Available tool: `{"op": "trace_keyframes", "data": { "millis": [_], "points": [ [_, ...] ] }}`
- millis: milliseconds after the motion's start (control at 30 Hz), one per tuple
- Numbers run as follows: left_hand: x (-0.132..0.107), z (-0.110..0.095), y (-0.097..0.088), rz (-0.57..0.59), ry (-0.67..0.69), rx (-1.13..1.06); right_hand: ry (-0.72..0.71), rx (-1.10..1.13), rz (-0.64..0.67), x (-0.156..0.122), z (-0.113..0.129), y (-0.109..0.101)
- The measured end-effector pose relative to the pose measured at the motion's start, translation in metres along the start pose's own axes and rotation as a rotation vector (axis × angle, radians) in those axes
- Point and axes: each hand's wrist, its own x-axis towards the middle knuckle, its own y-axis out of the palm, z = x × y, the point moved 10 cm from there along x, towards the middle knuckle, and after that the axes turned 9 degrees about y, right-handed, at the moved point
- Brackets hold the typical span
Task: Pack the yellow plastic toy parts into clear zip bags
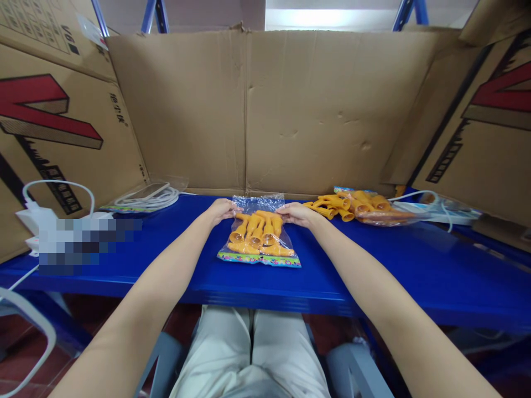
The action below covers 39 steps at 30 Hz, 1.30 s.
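Note:
A clear plastic bag [260, 235] filled with several orange trumpet-shaped toys lies flat on the blue shelf [390, 265] in front of me, its patterned card edge nearest me. My left hand [222, 210] pinches the bag's open far edge at its left corner. On the right corner of that same edge my right hand [295, 213] is closed in a pinch. A pile of loose orange toys [332, 205] lies just right of my right hand, next to another filled bag [379, 210].
Cardboard walls [290, 110] surround the shelf at the back and both sides. White cables and a phone in a sleeve [149, 194] lie at the back left, a white charger [35, 221] further left. More white cable [431, 202] lies at the right.

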Motion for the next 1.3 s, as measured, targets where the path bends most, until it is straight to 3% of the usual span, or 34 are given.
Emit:
{"op": "trace_keyframes", "data": {
  "millis": [267, 533, 767, 967, 1200, 1300],
  "points": [
    [-0.008, -0.005, 0.004, 0.191, 0.020, -0.012, -0.017, 0.032, 0.034, -0.004, 0.003, -0.002],
    [-0.003, -0.007, 0.003, 0.213, 0.092, 0.133, -0.062, -0.005, 0.043, -0.004, 0.007, -0.004],
    [0.007, -0.020, 0.009, 0.208, 0.313, 0.480, -0.237, -0.287, -0.017, -0.001, 0.021, -0.001],
    [-0.003, -0.045, 0.027, 0.235, 0.685, 0.941, -0.358, -0.614, -0.101, -0.004, 0.037, 0.003],
    [-0.019, -0.061, 0.040, 0.241, 0.903, 1.139, -0.301, -0.448, -0.047, -0.008, 0.031, -0.002],
    [-0.029, -0.069, 0.046, 0.230, 0.973, 1.159, -0.240, -0.333, 0.034, -0.007, 0.023, -0.004]
  ]
}}
